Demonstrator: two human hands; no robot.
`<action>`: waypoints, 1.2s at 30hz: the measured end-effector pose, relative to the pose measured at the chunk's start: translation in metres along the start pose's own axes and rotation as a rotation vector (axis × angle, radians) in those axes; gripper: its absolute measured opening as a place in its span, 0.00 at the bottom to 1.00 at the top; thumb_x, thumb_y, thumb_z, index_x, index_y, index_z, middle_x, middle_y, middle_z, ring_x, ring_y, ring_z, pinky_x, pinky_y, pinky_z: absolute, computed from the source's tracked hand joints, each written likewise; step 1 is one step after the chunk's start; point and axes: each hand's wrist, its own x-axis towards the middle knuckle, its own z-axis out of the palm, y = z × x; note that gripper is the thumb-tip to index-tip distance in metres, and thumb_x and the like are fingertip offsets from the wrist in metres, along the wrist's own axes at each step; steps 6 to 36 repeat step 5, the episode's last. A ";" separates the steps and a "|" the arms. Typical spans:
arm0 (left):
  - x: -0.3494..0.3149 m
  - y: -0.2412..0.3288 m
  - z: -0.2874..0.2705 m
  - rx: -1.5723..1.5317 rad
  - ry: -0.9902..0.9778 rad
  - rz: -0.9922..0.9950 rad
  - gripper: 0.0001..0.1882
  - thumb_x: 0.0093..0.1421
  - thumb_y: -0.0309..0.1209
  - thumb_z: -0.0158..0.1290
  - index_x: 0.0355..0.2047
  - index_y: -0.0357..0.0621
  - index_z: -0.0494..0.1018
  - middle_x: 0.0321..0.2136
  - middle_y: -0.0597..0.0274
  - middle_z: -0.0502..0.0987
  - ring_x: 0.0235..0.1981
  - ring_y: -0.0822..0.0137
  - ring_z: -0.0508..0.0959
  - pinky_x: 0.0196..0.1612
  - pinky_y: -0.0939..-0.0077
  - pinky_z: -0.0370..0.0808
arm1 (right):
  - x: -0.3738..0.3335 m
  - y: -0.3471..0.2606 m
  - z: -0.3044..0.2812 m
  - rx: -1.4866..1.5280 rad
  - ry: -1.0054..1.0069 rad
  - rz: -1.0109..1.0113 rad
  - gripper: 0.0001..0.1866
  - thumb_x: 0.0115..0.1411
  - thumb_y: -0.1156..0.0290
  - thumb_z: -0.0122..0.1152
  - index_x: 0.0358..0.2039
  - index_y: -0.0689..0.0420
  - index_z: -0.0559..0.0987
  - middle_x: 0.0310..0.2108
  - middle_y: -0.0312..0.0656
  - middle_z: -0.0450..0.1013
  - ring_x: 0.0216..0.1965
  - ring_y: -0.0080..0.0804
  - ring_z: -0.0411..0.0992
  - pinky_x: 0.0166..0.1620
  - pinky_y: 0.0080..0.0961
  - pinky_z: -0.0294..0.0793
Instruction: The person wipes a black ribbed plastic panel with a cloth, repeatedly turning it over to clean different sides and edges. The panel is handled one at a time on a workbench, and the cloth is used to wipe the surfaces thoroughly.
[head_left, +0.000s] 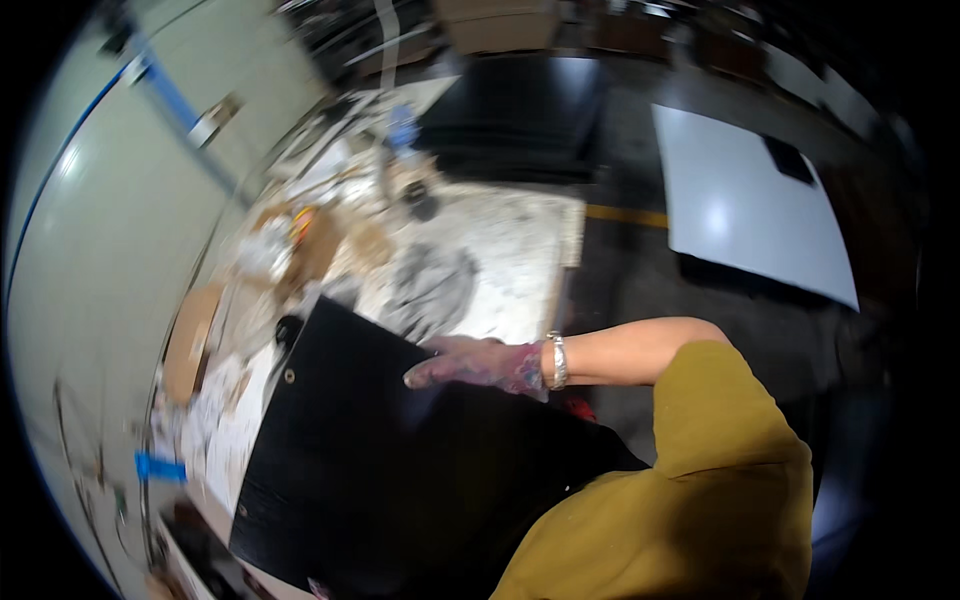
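Note:
A large black panel [370, 450] with small round holes near its edge is held tilted in front of me. My right hand [475, 365], in a stained purplish glove, is closed on its upper edge; the thumb lies on the near face and the other fingers are hidden behind. At the picture's bottom, a small pinkish patch at the panel's lower edge may be my left hand [318, 589]; its fingers are not clear. Beyond the panel, a crumpled grey cloth [432, 290] lies on the white worktable [515, 235].
A stack of black panels [510, 120] sits at the table's far end. Left on the table are an open cardboard box [318, 245] with plastic wrap, a bottle [402, 128] and loose scraps. A pale board [745, 205] bearing a dark rectangular object [788, 158] stands to the right.

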 end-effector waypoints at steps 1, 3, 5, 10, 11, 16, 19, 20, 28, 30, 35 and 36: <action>0.011 -0.007 -0.002 0.093 -0.066 -0.031 0.29 0.64 0.47 0.50 0.60 0.45 0.65 0.56 0.53 0.70 0.53 0.58 0.70 0.60 0.61 0.66 | -0.013 0.020 -0.025 0.057 -0.030 -0.098 0.41 0.66 0.63 0.53 0.63 0.75 0.40 0.58 0.53 0.67 0.62 0.41 0.63 0.68 0.29 0.49; 0.120 -0.053 -0.059 0.312 -0.311 0.213 0.29 0.64 0.48 0.51 0.60 0.45 0.65 0.55 0.56 0.71 0.50 0.60 0.71 0.57 0.62 0.69 | -0.049 0.040 -0.065 0.041 0.030 -0.174 0.40 0.66 0.61 0.53 0.66 0.69 0.43 0.59 0.48 0.68 0.64 0.36 0.60 0.70 0.30 0.42; 0.103 -0.042 0.022 0.338 -0.655 0.343 0.26 0.66 0.45 0.47 0.62 0.51 0.63 0.54 0.58 0.71 0.49 0.62 0.72 0.54 0.59 0.70 | -0.093 0.037 -0.096 -0.038 0.191 -0.176 0.40 0.65 0.59 0.55 0.66 0.65 0.46 0.58 0.45 0.68 0.64 0.32 0.58 0.69 0.29 0.44; 0.103 -0.042 0.022 0.338 -0.655 0.343 0.26 0.66 0.45 0.47 0.62 0.51 0.63 0.54 0.58 0.71 0.49 0.62 0.72 0.54 0.59 0.70 | -0.093 0.037 -0.096 -0.038 0.191 -0.176 0.40 0.65 0.59 0.55 0.66 0.65 0.46 0.58 0.45 0.68 0.64 0.32 0.58 0.69 0.29 0.44; 0.103 -0.042 0.022 0.338 -0.655 0.343 0.26 0.66 0.45 0.47 0.62 0.51 0.63 0.54 0.58 0.71 0.49 0.62 0.72 0.54 0.59 0.70 | -0.093 0.037 -0.096 -0.038 0.191 -0.176 0.40 0.65 0.59 0.55 0.66 0.65 0.46 0.58 0.45 0.68 0.64 0.32 0.58 0.69 0.29 0.44; 0.103 -0.042 0.022 0.338 -0.655 0.343 0.26 0.66 0.45 0.47 0.62 0.51 0.63 0.54 0.58 0.71 0.49 0.62 0.72 0.54 0.59 0.70 | -0.093 0.037 -0.096 -0.038 0.191 -0.176 0.40 0.65 0.59 0.55 0.66 0.65 0.46 0.58 0.45 0.68 0.64 0.32 0.58 0.69 0.29 0.44; 0.103 -0.042 0.022 0.338 -0.655 0.343 0.26 0.66 0.45 0.47 0.62 0.51 0.63 0.54 0.58 0.71 0.49 0.62 0.72 0.54 0.59 0.70 | -0.093 0.037 -0.096 -0.038 0.191 -0.176 0.40 0.65 0.59 0.55 0.66 0.65 0.46 0.58 0.45 0.68 0.64 0.32 0.58 0.69 0.29 0.44; 0.103 -0.042 0.022 0.338 -0.655 0.343 0.26 0.66 0.45 0.47 0.62 0.51 0.63 0.54 0.58 0.71 0.49 0.62 0.72 0.54 0.59 0.70 | -0.093 0.037 -0.096 -0.038 0.191 -0.176 0.40 0.65 0.59 0.55 0.66 0.65 0.46 0.58 0.45 0.68 0.64 0.32 0.58 0.69 0.29 0.44; 0.103 -0.042 0.022 0.338 -0.655 0.343 0.26 0.66 0.45 0.47 0.62 0.51 0.63 0.54 0.58 0.71 0.49 0.62 0.72 0.54 0.59 0.70 | -0.093 0.037 -0.096 -0.038 0.191 -0.176 0.40 0.65 0.59 0.55 0.66 0.65 0.46 0.58 0.45 0.68 0.64 0.32 0.58 0.69 0.29 0.44; 0.103 -0.042 0.022 0.338 -0.655 0.343 0.26 0.66 0.45 0.47 0.62 0.51 0.63 0.54 0.58 0.71 0.49 0.62 0.72 0.54 0.59 0.70 | -0.093 0.037 -0.096 -0.038 0.191 -0.176 0.40 0.65 0.59 0.55 0.66 0.65 0.46 0.58 0.45 0.68 0.64 0.32 0.58 0.69 0.29 0.44; 0.103 -0.042 0.022 0.338 -0.655 0.343 0.26 0.66 0.45 0.47 0.62 0.51 0.63 0.54 0.58 0.71 0.49 0.62 0.72 0.54 0.59 0.70 | -0.093 0.037 -0.096 -0.038 0.191 -0.176 0.40 0.65 0.59 0.55 0.66 0.65 0.46 0.58 0.45 0.68 0.64 0.32 0.58 0.69 0.29 0.44; 0.103 -0.042 0.022 0.338 -0.655 0.343 0.26 0.66 0.45 0.47 0.62 0.51 0.63 0.54 0.58 0.71 0.49 0.62 0.72 0.54 0.59 0.70 | -0.093 0.037 -0.096 -0.038 0.191 -0.176 0.40 0.65 0.59 0.55 0.66 0.65 0.46 0.58 0.45 0.68 0.64 0.32 0.58 0.69 0.29 0.44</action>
